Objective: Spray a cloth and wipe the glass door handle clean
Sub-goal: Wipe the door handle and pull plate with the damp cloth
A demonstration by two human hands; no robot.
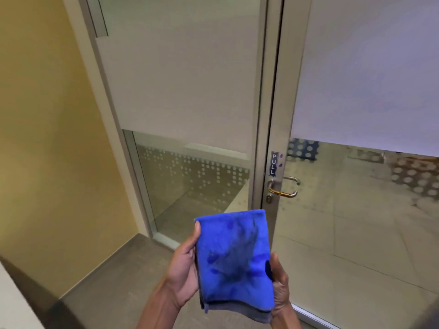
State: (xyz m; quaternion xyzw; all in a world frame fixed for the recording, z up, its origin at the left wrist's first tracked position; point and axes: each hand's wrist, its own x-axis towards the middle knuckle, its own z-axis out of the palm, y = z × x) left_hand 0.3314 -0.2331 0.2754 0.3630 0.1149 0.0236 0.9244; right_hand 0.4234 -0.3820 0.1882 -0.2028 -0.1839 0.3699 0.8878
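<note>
A folded blue cloth (234, 260) with darker wet patches is held flat between both hands, low in the middle of the view. My left hand (184, 264) grips its left edge with the thumb on top. My right hand (279, 281) grips its lower right edge. Above and to the right of the cloth, the metal lever handle (283, 192) sticks out from the frame of the glass door (356, 210). A second lever (292, 179) shows through the glass on the far side. No spray bottle is in view.
A "PULL" sticker (274, 163) sits on the door frame above the handle. A fixed glass panel (190, 115) with frosted film stands to the left of the door. A yellow wall (47, 138) runs along the left. Grey floor (118, 281) lies underfoot.
</note>
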